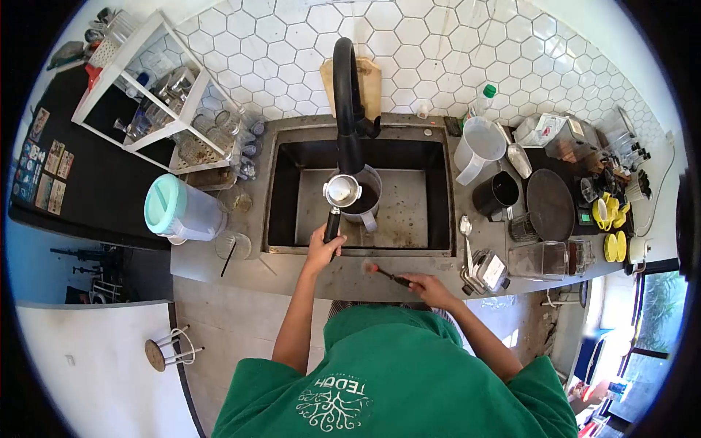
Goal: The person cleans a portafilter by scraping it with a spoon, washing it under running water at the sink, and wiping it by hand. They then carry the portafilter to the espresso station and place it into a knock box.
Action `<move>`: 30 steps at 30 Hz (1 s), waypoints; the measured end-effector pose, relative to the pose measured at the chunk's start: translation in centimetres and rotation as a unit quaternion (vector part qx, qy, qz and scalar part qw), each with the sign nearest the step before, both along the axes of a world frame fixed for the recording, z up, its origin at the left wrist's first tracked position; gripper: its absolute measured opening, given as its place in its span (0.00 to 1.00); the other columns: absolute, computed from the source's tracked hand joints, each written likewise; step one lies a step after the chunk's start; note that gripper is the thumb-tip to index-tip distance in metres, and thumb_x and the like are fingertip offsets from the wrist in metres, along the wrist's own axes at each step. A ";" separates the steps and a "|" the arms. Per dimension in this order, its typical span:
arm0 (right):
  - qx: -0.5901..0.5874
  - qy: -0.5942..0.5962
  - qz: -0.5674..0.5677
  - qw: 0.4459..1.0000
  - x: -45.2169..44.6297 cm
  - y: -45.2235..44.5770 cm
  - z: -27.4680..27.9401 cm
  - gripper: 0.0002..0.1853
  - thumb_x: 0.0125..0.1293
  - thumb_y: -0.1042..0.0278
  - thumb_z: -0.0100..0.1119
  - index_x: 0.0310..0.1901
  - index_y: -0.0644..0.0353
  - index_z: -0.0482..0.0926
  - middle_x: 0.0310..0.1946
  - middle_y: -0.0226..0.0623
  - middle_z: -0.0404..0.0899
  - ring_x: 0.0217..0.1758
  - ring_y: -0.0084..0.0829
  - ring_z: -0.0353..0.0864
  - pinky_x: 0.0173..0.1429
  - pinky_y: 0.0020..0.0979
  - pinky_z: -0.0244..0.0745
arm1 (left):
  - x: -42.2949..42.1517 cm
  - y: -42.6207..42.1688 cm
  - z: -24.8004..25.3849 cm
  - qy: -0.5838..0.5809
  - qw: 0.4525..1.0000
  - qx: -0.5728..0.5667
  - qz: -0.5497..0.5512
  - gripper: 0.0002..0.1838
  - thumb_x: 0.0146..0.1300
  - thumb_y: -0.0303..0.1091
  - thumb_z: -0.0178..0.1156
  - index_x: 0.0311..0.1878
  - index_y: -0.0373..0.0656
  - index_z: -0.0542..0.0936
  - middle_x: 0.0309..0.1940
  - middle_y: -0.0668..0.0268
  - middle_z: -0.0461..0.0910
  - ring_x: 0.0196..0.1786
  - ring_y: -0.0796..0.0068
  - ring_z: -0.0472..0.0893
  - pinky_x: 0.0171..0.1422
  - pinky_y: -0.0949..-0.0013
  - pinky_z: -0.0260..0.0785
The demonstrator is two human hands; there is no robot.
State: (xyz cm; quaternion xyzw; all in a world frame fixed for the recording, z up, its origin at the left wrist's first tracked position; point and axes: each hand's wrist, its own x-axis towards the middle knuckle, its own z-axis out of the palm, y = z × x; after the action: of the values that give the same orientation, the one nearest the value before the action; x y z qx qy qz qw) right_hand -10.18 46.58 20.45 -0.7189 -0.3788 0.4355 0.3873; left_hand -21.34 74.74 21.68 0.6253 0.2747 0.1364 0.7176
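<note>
My left hand [320, 250] is closed around the black handle of a portafilter [342, 192]. Its silver metal basket is held out over the sink [438, 253], just under the black faucet [349, 109]. Behind the basket, a clear measuring pitcher [370, 198] with dark liquid stands in the sink, partly hidden. My right hand [432, 290] grips a small brush [391, 275] by its dark handle. The brush head, with a red band, points left above the counter's front edge, apart from the portafilter.
Left of the sink stand a jug with a mint lid [191, 210], drinking glasses [234, 246] and a white rack [166, 109]. To the right are a plastic pitcher [482, 143], a black pitcher [498, 192], a round dark tray [550, 204], a spoon [466, 225] and clear containers [538, 260].
</note>
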 end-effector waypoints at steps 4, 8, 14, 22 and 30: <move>0.007 -0.187 0.019 0.982 -2.1 -0.1 -1.7 0.17 0.59 0.72 0.49 0.51 0.50 0.74 0.36 0.40 0.74 0.41 0.39 0.75 0.47 0.38 0.70 | 0.9 -0.6 -0.5 0.004 0.999 -0.033 -0.009 0.08 0.51 0.24 0.58 0.28 0.42 0.67 0.16 0.71 0.67 0.15 0.82 0.69 0.19 0.76 0.61; -0.006 -0.344 -0.022 0.939 -2.9 -0.3 -2.7 0.13 0.57 0.70 0.52 0.45 0.53 0.77 0.35 0.37 0.72 0.44 0.38 0.71 0.48 0.38 0.68 | 1.6 -1.2 -1.0 0.008 0.993 -0.120 0.003 0.09 0.51 0.24 0.59 0.31 0.42 0.68 0.16 0.69 0.68 0.15 0.79 0.69 0.18 0.75 0.62; -0.008 -0.344 -0.096 0.934 -2.5 -0.3 -2.3 0.13 0.55 0.67 0.55 0.44 0.55 0.76 0.36 0.38 0.71 0.45 0.40 0.70 0.50 0.39 0.66 | 2.0 -2.6 0.5 0.078 0.979 -0.181 0.045 0.09 0.56 0.34 0.57 0.35 0.43 0.68 0.16 0.73 0.65 0.16 0.82 0.66 0.18 0.78 0.59; -0.003 -0.189 -0.668 0.720 14.3 -1.4 -3.4 0.37 0.53 0.46 0.61 0.51 0.74 0.62 0.48 0.55 0.60 0.45 0.48 0.69 0.52 0.43 0.64 | 0.4 -3.0 0.9 0.087 0.982 -0.167 0.028 0.11 0.58 0.38 0.57 0.31 0.44 0.67 0.16 0.73 0.64 0.15 0.83 0.66 0.17 0.78 0.58; -0.055 -0.166 -0.742 0.647 20.2 -5.1 -3.0 0.32 0.51 0.47 0.63 0.44 0.71 0.67 0.49 0.55 0.64 0.45 0.43 0.71 0.49 0.42 0.67 | -0.2 -2.8 1.0 0.092 0.981 -0.169 0.036 0.13 0.56 0.40 0.60 0.27 0.45 0.67 0.16 0.72 0.66 0.15 0.82 0.67 0.18 0.77 0.60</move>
State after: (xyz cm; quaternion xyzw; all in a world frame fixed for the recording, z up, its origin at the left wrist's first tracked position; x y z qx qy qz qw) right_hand 9.99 41.49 17.43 -0.8399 0.2478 -0.1035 0.4716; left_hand -21.50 71.92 22.69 0.4943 0.3810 0.0554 0.7794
